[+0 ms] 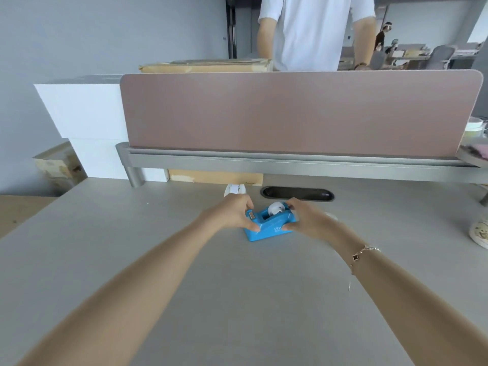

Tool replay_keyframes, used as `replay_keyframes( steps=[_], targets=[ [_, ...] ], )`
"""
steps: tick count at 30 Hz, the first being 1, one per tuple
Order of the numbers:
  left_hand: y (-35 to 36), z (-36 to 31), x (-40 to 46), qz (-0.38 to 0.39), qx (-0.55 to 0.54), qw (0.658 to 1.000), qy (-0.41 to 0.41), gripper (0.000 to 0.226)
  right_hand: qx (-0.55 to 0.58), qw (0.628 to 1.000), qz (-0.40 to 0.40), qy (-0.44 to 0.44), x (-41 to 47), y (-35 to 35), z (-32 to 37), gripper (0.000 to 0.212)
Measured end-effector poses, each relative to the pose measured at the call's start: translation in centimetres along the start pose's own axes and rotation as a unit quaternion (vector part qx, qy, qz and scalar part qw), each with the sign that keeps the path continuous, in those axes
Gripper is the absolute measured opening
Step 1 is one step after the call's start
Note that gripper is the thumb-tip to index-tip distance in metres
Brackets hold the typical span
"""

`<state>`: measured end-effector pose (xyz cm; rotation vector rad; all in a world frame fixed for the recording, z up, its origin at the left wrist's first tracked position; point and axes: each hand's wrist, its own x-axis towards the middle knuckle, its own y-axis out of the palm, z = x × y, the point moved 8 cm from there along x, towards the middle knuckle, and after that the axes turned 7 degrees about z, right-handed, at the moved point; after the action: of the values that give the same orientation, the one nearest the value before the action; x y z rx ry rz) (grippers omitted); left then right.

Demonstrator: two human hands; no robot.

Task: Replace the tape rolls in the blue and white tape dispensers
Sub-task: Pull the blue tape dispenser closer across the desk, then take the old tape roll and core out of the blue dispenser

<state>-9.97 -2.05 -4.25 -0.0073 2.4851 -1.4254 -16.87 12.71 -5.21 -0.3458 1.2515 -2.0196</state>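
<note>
Head view: the blue tape dispenser (266,227) sits on the gray desk (132,247). The left hand (232,213) grips its cutter end. The right hand (306,220) grips its back end. A white tape roll (276,208) sits inside it

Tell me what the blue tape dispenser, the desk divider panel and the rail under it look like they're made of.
Blue tape dispenser: probably moulded plastic, uniform colour, smooth, soft sheen. Divider panel: looks fabric or felt covered, matte pinkish-brown, no reflections. Rail: likely brushed metal, grey with long highlights.
</note>
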Motion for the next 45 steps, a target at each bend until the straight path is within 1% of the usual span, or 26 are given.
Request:
replay_keyframes(
  steps=[2, 5, 10, 12, 16, 19, 23, 30, 34, 41, 45],
  targets=[
    [0.0, 0.0, -0.3, -0.012, -0.011, 1.0, 0.009, 0.052, 0.029, 0.999, -0.012, 0.016, -0.8, 0.1, -0.2, 0.055],
    [0.2, 0.6, -0.4, -0.019, -0.057, 0.998, 0.014, 0.045, 0.012, 0.999, -0.02, 0.046, -2.0, 0.3, 0.0, 0.052],
    [1.1, 1.4, -0.9, -0.025, -0.109, 0.993, 0.033, 0.053, -0.035, 0.996, -0.037, 0.069, -4.1, 0.7, 0.5, 0.05],
    [1.6, 1.6, -1.3, -0.027, -0.139, 0.989, 0.048, 0.053, -0.017, 0.996, -0.046, 0.074, -4.7, 1.0, 0.3, 0.052],
    [2.4, 2.0, -2.3, -0.028, -0.181, 0.981, 0.067, 0.047, 0.024, 0.995, -0.062, 0.073, -6.0, 1.6, 0.2, 0.052],
    [2.9, 2.4, -3.2, -0.032, -0.21, 0.974, 0.076, 0.048, 0.031, 0.995, -0.066, 0.07, -7.1, 2.1, 0.3, 0.051],
    [3.8, 3.0, -5.0, -0.052, -0.277, 0.956, 0.078, 0.051, 0.047, 0.993, -0.086, 0.058, -8.3, 3.0, 0.2, 0.052],
    [4.7, 3.9, -6.6, -0.047, -0.269, 0.958, 0.086, 0.043, 0.079, 0.993, -0.086, 0.028, -9.9, 4.5, -0.1, 0.05],
    [4.9, 3.9, -7.5, -0.064, -0.263, 0.958, 0.097, 0.036, 0.102, 0.99, -0.091, 0.021, -10.9, 4.9, -0.2, 0.048],
    [5.6, 4.1, -8.9, -0.089, -0.281, 0.952, 0.086, 0.034, 0.155, 0.978, -0.137, -0.013, -12.9, 5.9, -0.2, 0.046],
    [5.4, 3.9, -9.2, -0.095, -0.283, 0.951, 0.087, 0.036, 0.167, 0.976, -0.136, -0.019, -13.1, 6.1, -0.3, 0.048]
  ],
)
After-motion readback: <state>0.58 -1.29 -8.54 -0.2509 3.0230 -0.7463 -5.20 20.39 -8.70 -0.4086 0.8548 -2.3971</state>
